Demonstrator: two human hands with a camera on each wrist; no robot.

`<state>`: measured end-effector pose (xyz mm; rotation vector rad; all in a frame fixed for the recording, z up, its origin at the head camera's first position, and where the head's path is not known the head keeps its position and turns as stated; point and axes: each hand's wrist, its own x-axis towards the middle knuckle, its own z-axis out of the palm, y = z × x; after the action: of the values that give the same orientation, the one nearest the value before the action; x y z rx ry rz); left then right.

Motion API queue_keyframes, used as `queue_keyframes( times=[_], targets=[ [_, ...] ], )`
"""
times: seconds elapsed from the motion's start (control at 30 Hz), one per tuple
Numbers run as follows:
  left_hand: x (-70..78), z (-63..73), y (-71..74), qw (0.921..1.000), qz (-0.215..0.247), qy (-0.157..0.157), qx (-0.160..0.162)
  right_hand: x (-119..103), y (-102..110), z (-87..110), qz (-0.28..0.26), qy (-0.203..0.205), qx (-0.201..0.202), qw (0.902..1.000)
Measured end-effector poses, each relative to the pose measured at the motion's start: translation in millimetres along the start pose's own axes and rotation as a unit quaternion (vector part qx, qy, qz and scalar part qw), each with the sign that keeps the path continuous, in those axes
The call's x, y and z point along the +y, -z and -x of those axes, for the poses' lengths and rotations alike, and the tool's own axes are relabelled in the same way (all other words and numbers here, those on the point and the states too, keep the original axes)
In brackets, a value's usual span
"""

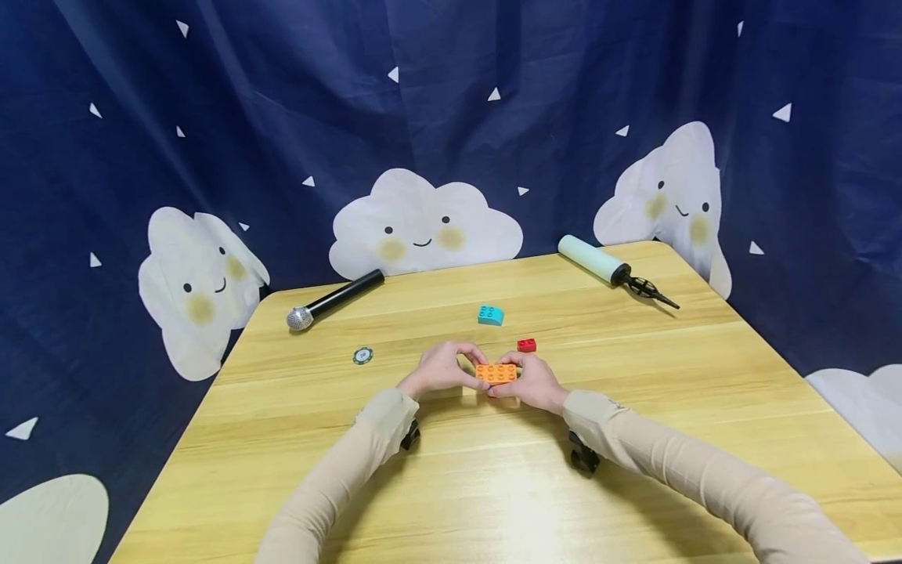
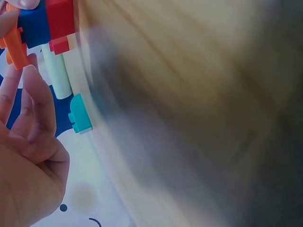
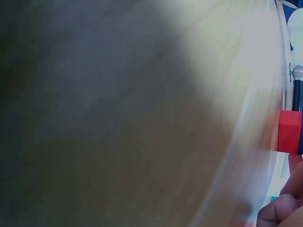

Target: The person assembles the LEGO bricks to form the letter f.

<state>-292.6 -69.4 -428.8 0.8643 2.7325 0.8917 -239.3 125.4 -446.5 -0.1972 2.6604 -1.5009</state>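
Observation:
Both hands meet over a small stack of toy building bricks near the middle of the table. An orange brick (image 1: 496, 373) with studs on top lies uppermost. Beneath it, the left wrist view shows a blue brick (image 2: 34, 27) and a red brick (image 2: 60, 19), set face to face. My left hand (image 1: 444, 368) pinches the orange brick's left end with fingertips and thumb. From the other side, my right hand (image 1: 535, 384) grips the right end, its thumb along the near edge. The right wrist view catches only the red brick (image 3: 289, 132) and some fingers.
Beyond the hands lie a small red brick (image 1: 526, 345) and a curved teal brick (image 1: 490, 316). A poker chip (image 1: 362, 356) and a microphone (image 1: 334, 301) are on the left. A pale green hand pump (image 1: 592, 260) rests at the back right, before a dark blue curtain (image 1: 451, 94).

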Motion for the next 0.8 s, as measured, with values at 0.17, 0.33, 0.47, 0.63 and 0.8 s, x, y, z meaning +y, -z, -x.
queue_keyframes(
  times=[0.17, 0.33, 0.47, 0.63, 0.8],
  targets=[
    [1.5, 1.3, -1.6, 0.9999, -0.004, 0.012, 0.007, 0.0, -0.4, -1.4, 0.013, 0.010, 0.000, 0.9999],
    [2.1, 0.7, -2.5, 0.9998, -0.002, 0.020, 0.009, -0.4, -0.4, -3.4, 0.013, 0.012, -0.003, 0.9998],
    [0.9, -1.1, -2.1, 0.9998, 0.000, 0.019, 0.005, -1.0, 0.6, -4.8, 0.001, 0.007, -0.011, 0.9999],
    [0.2, -3.9, -0.8, 0.9997, 0.015, 0.017, -0.003, 0.3, 1.9, -7.3, 0.001, 0.013, -0.019, 0.9997],
    [1.2, -5.5, -0.1, 0.9994, 0.024, 0.022, -0.009, 0.5, 4.2, -7.7, 0.006, 0.018, -0.022, 0.9996]
  ],
)
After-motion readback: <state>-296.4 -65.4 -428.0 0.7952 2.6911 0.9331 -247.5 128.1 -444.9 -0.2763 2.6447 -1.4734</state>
